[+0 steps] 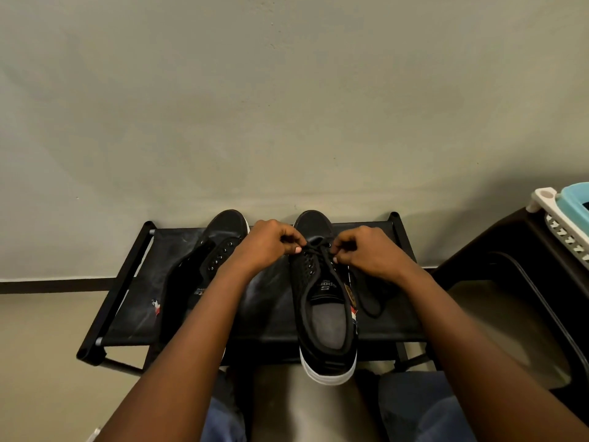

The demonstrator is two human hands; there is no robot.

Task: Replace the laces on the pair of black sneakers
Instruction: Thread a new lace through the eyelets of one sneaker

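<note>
We pinch the lace [318, 247] with left hand [271, 242] and right hand [366, 250], tensioning it across the right sneaker [325, 301].

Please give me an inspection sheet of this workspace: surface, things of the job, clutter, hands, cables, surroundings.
Surface: low black rack by the wall, both shoes on it.
Job's things: right sneaker with black lace at its front eyelets, loose end beside it; left sneaker shows empty eyelets.
Clutter: nothing seen.
Hands: left hand and right hand each pinch the lace.
Cables: nothing seen.
Surroundings: plain wall; dark furniture with white basket at right.
</note>
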